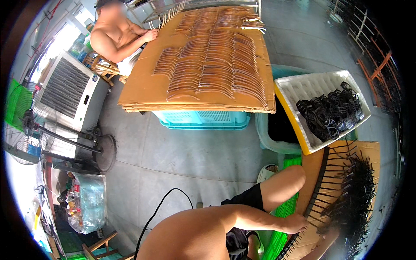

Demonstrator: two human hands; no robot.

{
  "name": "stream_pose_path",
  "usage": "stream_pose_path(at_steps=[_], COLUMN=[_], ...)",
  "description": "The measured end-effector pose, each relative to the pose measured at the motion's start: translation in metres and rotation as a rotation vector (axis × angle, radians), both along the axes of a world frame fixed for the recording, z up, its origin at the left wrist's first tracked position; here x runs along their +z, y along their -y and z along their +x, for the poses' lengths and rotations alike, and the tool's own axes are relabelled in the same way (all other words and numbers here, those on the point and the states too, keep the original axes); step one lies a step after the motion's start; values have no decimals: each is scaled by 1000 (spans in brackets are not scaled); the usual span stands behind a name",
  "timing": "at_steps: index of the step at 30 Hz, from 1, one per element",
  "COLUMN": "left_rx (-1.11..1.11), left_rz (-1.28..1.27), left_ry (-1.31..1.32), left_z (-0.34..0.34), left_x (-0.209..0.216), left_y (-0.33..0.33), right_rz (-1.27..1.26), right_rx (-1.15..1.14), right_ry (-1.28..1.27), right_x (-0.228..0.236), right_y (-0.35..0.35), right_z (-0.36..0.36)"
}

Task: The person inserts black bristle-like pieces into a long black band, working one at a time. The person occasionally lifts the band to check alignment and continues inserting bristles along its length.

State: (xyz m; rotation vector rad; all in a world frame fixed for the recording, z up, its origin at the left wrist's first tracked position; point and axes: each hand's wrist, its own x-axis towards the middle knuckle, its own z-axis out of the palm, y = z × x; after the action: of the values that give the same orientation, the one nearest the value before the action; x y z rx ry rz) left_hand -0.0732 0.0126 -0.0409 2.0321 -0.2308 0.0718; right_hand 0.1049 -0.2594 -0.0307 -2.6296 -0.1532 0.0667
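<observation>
My left hand [297,224] is closed at the edge of a long dark strip [320,175], from which several thin black rods stick out to the right. Whatever those fingers grip is too small to make out. Just right of it, my right hand [330,236] reaches into the lower part of a heap of thin black rods [353,199]; its fingers are blurred and partly hidden. Strip and heap both rest on a brown cardboard sheet [375,162]. A bright green plastic crate [277,247] shows beside my left forearm, under the cardboard's left edge.
Ahead, a cardboard-topped table [143,93] carries rows of curved translucent brown strips [216,56]; a person [115,39] sits at its left. A white foam tray [288,82] of black looped pieces stands right. A standing fan [32,123] and air cooler [69,91] are left.
</observation>
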Motion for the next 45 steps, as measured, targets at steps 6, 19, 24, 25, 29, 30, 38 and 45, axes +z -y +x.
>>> stream_pose_path(at_steps=[6, 19, 24, 25, 29, 30, 38, 45], left_rx=[4, -12, 135, 131, 93, 87, 30, 14], left_rz=[13, 113, -43, -34, -69, -57, 33, 64], left_ry=[2, 15, 187, 186, 173, 212, 228, 283], left_z=[-2, -2, -2, -1, 0, 2, 1, 0], left_x=[5, -4, -5, -7, -10, -10, 2, 2], left_y=[-3, -4, 7, 8, 12, 10, 1, -3], right_rz=[149, 178, 476, 471, 539, 561, 710, 590], right_rx=[-28, -188, -136, -153, -132, -143, -178, -187], right_ry=[115, 23, -77, -49, 3, -4, 171, 106], right_x=[35, 25, 43, 47, 54, 54, 72, 60], right_y=[-31, -96, -104, -106, -122, -127, -150, -146], right_z=[-64, -119, -129, -137, -164, -169, -195, -193])
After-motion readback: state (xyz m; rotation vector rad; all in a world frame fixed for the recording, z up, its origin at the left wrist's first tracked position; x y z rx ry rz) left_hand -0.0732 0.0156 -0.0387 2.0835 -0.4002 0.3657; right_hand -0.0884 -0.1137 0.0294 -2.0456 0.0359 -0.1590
